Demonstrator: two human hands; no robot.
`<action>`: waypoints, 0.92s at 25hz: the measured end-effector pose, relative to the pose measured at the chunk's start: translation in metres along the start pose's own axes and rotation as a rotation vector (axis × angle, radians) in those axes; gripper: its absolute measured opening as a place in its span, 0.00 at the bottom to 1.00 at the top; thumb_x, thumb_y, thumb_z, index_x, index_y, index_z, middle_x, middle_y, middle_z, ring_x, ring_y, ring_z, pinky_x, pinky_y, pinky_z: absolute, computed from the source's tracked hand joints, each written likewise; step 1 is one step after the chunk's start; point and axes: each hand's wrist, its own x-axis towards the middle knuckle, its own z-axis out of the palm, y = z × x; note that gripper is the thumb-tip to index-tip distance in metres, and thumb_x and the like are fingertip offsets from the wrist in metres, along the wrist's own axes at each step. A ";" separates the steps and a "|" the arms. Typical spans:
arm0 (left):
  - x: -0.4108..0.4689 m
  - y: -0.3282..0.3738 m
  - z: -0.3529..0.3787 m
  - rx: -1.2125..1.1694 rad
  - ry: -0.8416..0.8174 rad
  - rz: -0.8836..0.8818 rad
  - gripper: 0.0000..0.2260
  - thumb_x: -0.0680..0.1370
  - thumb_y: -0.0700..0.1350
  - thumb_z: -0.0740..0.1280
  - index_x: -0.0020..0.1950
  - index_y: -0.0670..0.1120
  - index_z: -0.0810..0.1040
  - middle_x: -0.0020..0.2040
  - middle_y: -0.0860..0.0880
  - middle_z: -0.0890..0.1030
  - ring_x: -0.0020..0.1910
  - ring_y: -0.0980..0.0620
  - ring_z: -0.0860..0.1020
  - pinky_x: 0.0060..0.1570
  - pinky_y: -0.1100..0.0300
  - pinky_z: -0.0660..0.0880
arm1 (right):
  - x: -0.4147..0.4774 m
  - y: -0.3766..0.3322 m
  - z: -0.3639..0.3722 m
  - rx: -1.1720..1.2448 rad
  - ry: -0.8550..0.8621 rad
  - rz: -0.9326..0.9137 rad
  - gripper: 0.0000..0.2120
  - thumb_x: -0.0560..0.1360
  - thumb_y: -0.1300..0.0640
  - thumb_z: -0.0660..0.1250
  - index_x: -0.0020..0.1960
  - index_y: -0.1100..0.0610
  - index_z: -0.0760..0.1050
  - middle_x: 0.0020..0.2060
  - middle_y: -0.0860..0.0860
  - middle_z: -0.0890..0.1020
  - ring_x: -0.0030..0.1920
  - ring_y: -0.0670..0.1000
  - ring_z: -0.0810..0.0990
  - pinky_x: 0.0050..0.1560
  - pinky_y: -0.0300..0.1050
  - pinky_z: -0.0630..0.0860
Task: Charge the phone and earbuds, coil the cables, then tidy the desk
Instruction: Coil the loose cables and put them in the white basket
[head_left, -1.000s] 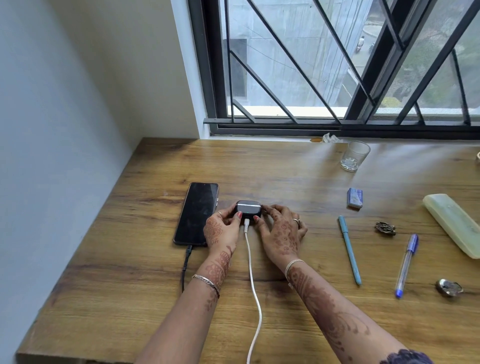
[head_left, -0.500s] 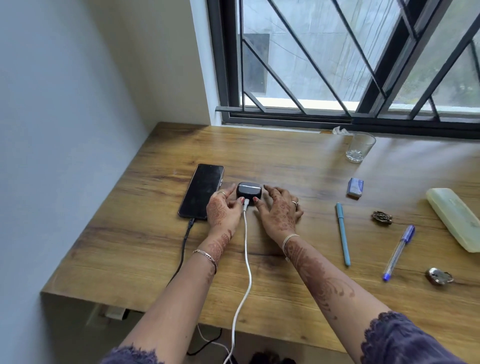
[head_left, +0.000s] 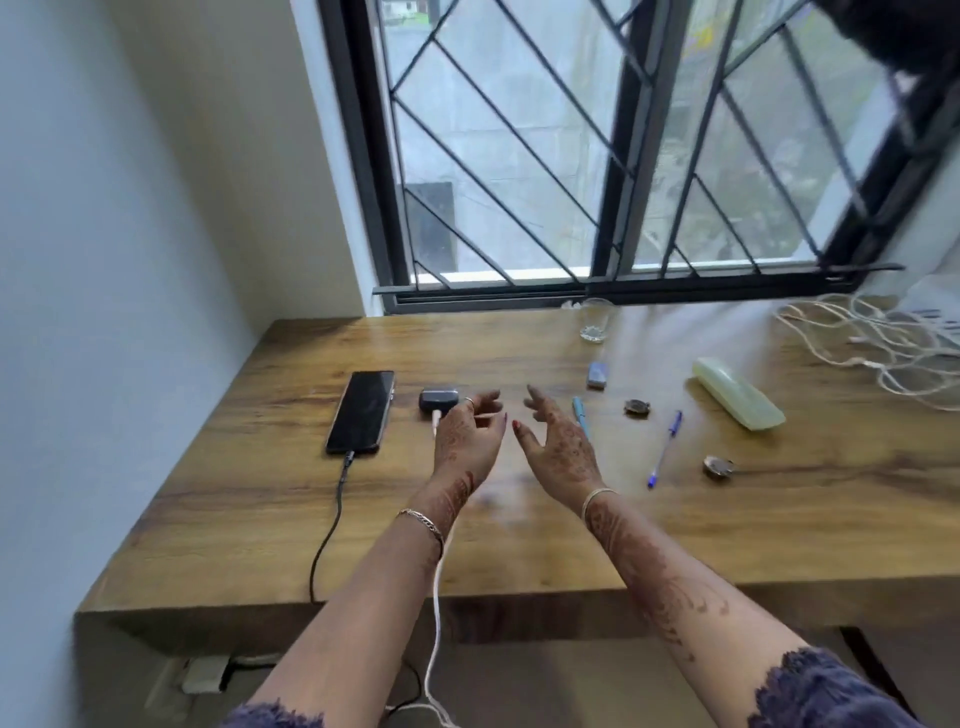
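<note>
- Judging from how things lie, the charging step is taken as done: the phone (head_left: 360, 411) is laid flat at the left of the desk (head_left: 519, 545), with a black cable (head_left: 332, 519) plugged into its near end and led over the front edge
- The earbuds case (head_left: 439, 400) is set just beside the phone, on its right, and a white cable (head_left: 436, 597) is plugged into its near side and dropped off the desk edge; whether either device is drawing power cannot be told
- The left hand (head_left: 467, 441) is held above the desk just beside the earbuds case, its fingers loosely spread and nothing gripped; no contact with the case is seen
- The right hand (head_left: 558, 447) is held near the left one, palm turned inward, fingers spread, nothing held
- Coiling is judged not yet begun: a loose tangle of white cables (head_left: 883, 348) is spread at the far right of the desk, by the window
- Tidying is judged left to do as well: a teal pen (head_left: 577, 408), a blue pen (head_left: 665, 449), a small blue block (head_left: 596, 375), a pale green case (head_left: 737, 394), a dark metal piece (head_left: 635, 407), a round metal piece (head_left: 718, 465) and a glass (head_left: 594, 321) are scattered over the right half of the desk
</note>
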 end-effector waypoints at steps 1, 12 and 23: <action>-0.011 0.008 0.010 -0.015 -0.039 0.022 0.10 0.77 0.43 0.66 0.57 0.47 0.81 0.49 0.51 0.84 0.49 0.55 0.81 0.51 0.63 0.76 | -0.014 0.004 -0.018 0.014 0.027 0.037 0.27 0.78 0.52 0.64 0.75 0.49 0.61 0.63 0.46 0.78 0.64 0.47 0.74 0.67 0.46 0.69; -0.080 0.121 0.195 -0.161 -0.425 0.122 0.07 0.78 0.42 0.64 0.43 0.50 0.80 0.36 0.52 0.83 0.32 0.54 0.81 0.32 0.62 0.75 | -0.088 0.100 -0.225 0.000 0.325 0.303 0.09 0.76 0.53 0.66 0.53 0.51 0.81 0.48 0.48 0.84 0.50 0.47 0.81 0.54 0.42 0.76; -0.057 0.197 0.433 -0.213 -0.418 -0.019 0.06 0.77 0.41 0.65 0.45 0.50 0.79 0.41 0.48 0.83 0.35 0.53 0.78 0.39 0.58 0.74 | -0.043 0.269 -0.414 0.077 0.334 0.403 0.07 0.78 0.51 0.62 0.54 0.47 0.76 0.49 0.49 0.83 0.53 0.51 0.81 0.57 0.52 0.76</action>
